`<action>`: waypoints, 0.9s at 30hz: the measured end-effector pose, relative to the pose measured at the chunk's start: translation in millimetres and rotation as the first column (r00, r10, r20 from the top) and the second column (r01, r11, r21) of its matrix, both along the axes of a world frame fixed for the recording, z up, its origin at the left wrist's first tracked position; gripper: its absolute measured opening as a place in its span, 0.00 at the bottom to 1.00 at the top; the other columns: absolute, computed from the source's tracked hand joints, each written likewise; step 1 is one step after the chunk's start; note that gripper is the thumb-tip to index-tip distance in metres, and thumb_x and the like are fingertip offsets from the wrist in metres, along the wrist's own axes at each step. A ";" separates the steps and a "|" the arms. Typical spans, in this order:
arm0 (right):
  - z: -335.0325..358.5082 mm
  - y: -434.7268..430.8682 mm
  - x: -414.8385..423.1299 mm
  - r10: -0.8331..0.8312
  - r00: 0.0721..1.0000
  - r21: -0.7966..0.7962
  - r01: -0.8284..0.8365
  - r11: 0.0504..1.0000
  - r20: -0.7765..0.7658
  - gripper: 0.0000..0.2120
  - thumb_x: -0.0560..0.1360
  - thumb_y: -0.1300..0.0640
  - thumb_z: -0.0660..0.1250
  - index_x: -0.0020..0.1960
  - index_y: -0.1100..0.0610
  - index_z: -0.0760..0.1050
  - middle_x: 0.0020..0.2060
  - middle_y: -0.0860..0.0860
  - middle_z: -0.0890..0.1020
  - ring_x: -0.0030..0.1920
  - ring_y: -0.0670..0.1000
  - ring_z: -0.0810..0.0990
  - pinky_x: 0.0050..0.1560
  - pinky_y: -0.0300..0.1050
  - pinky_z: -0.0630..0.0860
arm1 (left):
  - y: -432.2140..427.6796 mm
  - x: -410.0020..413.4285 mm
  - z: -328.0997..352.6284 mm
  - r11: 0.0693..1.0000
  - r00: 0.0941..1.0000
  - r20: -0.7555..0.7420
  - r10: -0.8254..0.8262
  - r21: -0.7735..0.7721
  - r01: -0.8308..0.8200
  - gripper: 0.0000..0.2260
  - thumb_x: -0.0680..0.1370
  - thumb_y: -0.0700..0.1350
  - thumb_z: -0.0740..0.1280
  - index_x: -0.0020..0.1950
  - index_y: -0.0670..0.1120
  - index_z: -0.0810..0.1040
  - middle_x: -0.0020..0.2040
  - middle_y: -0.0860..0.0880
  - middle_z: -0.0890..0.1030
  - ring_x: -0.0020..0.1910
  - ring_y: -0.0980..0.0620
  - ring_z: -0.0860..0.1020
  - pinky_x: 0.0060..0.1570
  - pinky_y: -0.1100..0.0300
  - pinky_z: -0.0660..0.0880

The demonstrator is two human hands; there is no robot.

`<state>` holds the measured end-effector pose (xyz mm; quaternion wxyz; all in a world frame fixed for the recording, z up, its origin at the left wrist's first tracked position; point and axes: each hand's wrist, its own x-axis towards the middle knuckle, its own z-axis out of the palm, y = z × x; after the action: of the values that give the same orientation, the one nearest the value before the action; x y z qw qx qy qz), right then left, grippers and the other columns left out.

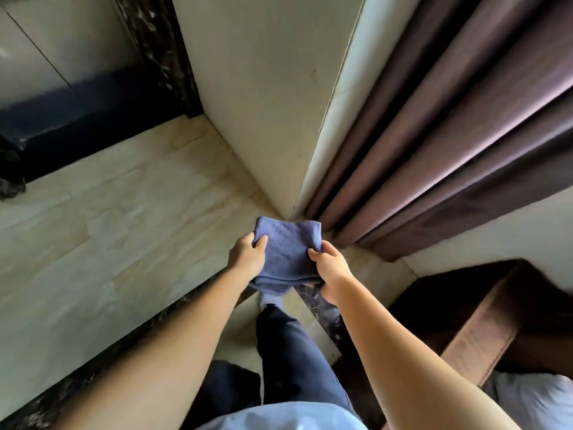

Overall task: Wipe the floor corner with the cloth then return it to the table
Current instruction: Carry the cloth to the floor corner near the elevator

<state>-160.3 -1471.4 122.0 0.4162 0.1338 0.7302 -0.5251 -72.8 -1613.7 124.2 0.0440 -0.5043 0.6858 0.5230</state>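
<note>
Blue terry cloth (286, 252), folded to a thick pad, is held in the air between both hands, in front of the person and above the floor corner (286, 219). It does not seem to touch the tiles, but from this high view I cannot be sure how far above them it is. The left hand (246, 254) grips the left edge, thumb on top and the other fingers curled under the fabric. The right hand (331, 268) pinches the right edge in the same way, closed on the fold.

Just behind the cloth the cream wall (263, 103) meets the pale marble-pattern floor (108, 228), and the brown curtain (449, 135) hangs down just beside the corner on the right. A dark upholstered seat (474, 330) is at the lower right. No table is in view.

I judge the wiping step is in hand, either about to begin or between strokes. The next move would call for bending lower, pressing the pad flat into the angle under the wall, and keeping the curtain hem out of the way.
</note>
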 end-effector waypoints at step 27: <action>-564.6 -240.0 -233.5 0.405 0.909 0.459 -0.320 0.829 -0.097 0.19 0.79 0.64 0.61 0.67 0.51 0.74 0.50 0.50 0.80 0.51 0.53 0.78 0.50 0.45 0.74 | -198.4 -210.8 -615.9 0.894 0.970 0.072 0.231 0.378 -0.241 0.11 0.82 0.52 0.59 0.53 0.50 0.79 0.56 0.40 0.82 0.56 0.38 0.80 0.61 0.41 0.75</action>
<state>-393.8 -1711.4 -442.6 0.3967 0.0304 0.8765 -0.2710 -283.6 -1812.1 -491.8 0.0865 -0.5718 0.5030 0.6423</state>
